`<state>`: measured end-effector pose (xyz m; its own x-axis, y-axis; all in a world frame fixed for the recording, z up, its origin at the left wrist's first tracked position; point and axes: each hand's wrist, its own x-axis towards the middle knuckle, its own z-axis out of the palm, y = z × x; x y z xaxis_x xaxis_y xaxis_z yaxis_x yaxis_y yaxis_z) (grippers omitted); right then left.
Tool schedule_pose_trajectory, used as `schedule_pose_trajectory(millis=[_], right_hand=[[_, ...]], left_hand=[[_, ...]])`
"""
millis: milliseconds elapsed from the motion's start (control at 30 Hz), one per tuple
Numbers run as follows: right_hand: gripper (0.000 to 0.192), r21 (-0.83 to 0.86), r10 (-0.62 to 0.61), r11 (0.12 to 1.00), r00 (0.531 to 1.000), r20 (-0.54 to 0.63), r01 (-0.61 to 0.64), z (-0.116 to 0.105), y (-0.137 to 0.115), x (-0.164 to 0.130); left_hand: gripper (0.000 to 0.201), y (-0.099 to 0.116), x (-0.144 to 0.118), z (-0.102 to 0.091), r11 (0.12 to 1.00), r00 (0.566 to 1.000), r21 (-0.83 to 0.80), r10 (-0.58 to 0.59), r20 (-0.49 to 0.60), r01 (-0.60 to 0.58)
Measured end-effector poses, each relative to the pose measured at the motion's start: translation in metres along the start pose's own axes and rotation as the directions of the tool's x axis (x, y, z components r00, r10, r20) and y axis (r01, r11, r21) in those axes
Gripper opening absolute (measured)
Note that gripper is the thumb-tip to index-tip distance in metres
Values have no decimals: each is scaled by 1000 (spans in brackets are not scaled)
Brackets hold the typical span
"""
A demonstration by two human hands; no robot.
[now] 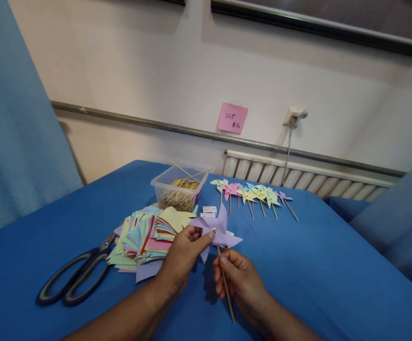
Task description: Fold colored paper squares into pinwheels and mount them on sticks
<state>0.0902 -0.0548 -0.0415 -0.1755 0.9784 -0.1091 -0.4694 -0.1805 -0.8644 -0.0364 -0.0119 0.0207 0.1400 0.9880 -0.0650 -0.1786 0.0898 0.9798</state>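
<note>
My left hand (188,248) pinches the paper head of a lilac pinwheel (220,228) near its centre, where a small shiny pin head shows. My right hand (239,277) is closed around the thin wooden stick (228,299) below that head. The stick slants down toward me. Just left of my left hand lies a pile of coloured paper squares (149,237), many with cut corners. Large dark-handled scissors (81,272) rest beside the pile, their blades partly under the paper.
A clear plastic box (177,189) of wooden sticks stands behind the paper, with small white boxes (209,210) beside it. Several finished pinwheels (246,193) lie in a row at the back right of the blue-covered table (334,270). A radiator (298,175) lines the wall.
</note>
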Motion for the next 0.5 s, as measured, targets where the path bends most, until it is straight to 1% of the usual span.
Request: schedule_pose_trajectory(millis=[100,233,367,500], right_hand=[[35,-3,3,1000,1000,8,-3,1,0,0],[38,-16,7,1000,1000,4,-7,3,-1,1],[38,-23,6,1000,1000,-5,-6,3,0,2],[38,-5,2,1000,1000,20,-2,4,2,2]], left_hand=[[29,0,0,0,999,1000,-32,3,-12,-3],[30,0,1,0,1000,999,-7,-1,-39,1],[27,-1,2,0,1000,998,4,-4,-66,4],[23,-2,3,-1,1000,998,-8,0,-60,-1]])
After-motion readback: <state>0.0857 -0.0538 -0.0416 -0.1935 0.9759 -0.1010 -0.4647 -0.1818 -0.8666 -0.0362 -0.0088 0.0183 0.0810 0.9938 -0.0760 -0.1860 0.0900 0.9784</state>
